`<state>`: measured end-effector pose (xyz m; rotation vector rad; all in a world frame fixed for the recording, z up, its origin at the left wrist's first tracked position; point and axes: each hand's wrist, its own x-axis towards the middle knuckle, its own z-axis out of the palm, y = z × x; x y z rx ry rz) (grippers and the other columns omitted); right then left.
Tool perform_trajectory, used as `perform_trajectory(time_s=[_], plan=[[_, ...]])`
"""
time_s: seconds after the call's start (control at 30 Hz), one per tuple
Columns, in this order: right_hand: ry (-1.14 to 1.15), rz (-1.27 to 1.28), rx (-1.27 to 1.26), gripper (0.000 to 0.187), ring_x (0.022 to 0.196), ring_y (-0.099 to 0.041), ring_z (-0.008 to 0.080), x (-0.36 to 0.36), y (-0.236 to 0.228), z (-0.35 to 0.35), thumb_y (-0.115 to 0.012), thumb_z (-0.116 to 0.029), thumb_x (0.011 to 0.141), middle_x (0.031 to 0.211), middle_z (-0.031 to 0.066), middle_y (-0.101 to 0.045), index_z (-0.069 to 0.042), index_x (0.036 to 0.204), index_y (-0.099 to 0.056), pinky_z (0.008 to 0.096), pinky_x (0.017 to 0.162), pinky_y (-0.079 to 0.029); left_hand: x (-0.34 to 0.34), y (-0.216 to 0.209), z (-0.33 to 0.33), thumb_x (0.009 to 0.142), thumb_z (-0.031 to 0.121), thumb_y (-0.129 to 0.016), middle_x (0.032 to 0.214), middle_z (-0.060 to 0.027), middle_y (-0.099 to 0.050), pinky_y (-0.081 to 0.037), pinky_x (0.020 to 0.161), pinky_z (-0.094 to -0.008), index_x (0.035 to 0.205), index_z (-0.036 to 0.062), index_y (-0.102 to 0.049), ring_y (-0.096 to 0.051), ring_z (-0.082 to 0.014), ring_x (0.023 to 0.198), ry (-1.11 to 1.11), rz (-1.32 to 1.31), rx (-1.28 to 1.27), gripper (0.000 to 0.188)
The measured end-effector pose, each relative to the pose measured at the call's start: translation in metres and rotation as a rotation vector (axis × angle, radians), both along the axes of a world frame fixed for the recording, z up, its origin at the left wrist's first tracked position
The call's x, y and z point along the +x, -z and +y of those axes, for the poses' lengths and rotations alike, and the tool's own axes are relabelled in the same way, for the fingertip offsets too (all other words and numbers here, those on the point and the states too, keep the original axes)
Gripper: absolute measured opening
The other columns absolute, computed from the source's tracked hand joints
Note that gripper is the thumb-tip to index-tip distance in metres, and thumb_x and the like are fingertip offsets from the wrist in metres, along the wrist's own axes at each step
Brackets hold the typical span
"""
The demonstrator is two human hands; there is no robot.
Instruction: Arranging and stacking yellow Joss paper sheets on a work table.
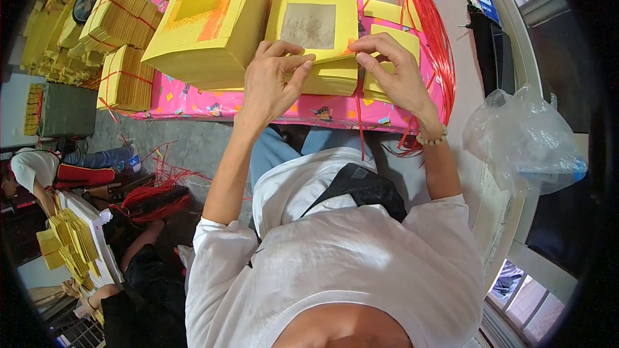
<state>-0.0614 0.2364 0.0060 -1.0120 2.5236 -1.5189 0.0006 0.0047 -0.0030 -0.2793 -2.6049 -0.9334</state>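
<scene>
A stack of yellow paper sheets [348,6], its top sheet bearing a silvery-grey square, lies in front of me on a pink patterned cloth [225,108]. My left hand [271,84] pinches the near edge of the top paper, thumb against bent fingers. At the near right corner, by a small orange mark, my right hand [400,71] grips the same edge between thumb and fingers. The edge looks slightly raised; how many sheets are held I cannot tell. On my right wrist is a beaded bracelet [432,136].
Left of the stack stands a taller yellow pile [213,58] with an orange-gold square. Smaller yellow papers [387,9] and red plastic strands [435,32] lie at the right. Tied yellow bundles [126,80] fill the far left. A clear plastic bag [522,135] sits right; other people work at lower left.
</scene>
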Motion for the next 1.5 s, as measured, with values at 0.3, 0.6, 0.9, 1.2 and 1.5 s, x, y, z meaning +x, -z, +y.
perform_trajectory(time_s=[0.3, 0.6, 0.9, 1.2, 1.5], plan=[[0.041, 0.055, -0.026, 0.021, 0.084, -0.063, 0.0189, 0.0, 0.002, -0.005, -0.064, -0.023, 0.087, 0.094, 0.0085, -0.063, -0.003, 0.095, -0.067, 0.0299, 0.072, -0.051, 0.001, -0.001, 0.002, 0.08, 0.019, -0.063, 0.096, -0.0089, -0.066, -0.047, 0.082, -0.0373, 0.09, 0.0094, -0.075, -0.056, -0.0262, 0.095, -0.018, 0.007, -0.012, 0.019], [0.101, -0.029, -0.091, 0.018, 0.078, -0.063, 0.015, 0.002, 0.007, -0.007, -0.067, -0.019, 0.083, 0.089, 0.0064, -0.064, -0.003, 0.088, -0.07, 0.0272, 0.066, -0.051, 0.002, 0.0, 0.004, 0.08, 0.02, -0.063, 0.097, -0.0094, -0.065, -0.047, 0.083, -0.0372, 0.091, 0.0101, -0.075, -0.056, -0.0266, 0.097, -0.018, 0.006, -0.016, 0.019], [0.127, 0.058, -0.039, 0.015, 0.072, -0.061, 0.0139, 0.0, 0.001, -0.014, -0.067, -0.017, 0.084, 0.086, 0.0055, -0.062, -0.002, 0.089, -0.069, 0.0252, 0.062, -0.049, 0.004, -0.008, 0.003, 0.078, 0.021, -0.066, 0.097, -0.0093, -0.064, -0.048, 0.082, -0.0382, 0.092, 0.0086, -0.074, -0.056, -0.0264, 0.096, 0.009, 0.04, -0.065, 0.021], [0.119, -0.03, -0.384, 0.032, 0.089, -0.06, 0.0141, -0.011, 0.002, -0.027, -0.066, -0.014, 0.087, 0.107, 0.008, -0.053, -0.003, 0.114, -0.055, 0.0264, 0.073, -0.051, -0.012, -0.003, 0.008, 0.074, -0.003, -0.061, 0.093, -0.0076, -0.061, -0.048, 0.073, -0.0372, 0.104, 0.0093, -0.065, -0.056, -0.0277, 0.091, -0.081, 0.23, -0.122, 0.033], [0.035, -0.235, -0.528, 0.105, 0.139, -0.021, 0.0314, -0.04, 0.01, -0.019, -0.082, -0.028, 0.071, 0.15, 0.0178, -0.02, -0.004, 0.146, -0.012, 0.0455, 0.109, -0.028, -0.006, -0.026, 0.017, 0.079, -0.008, -0.057, 0.089, -0.012, -0.061, -0.045, 0.074, -0.0338, 0.102, 0.0038, -0.063, -0.057, -0.0281, 0.083, -0.057, 0.543, 0.262, 0.027]])
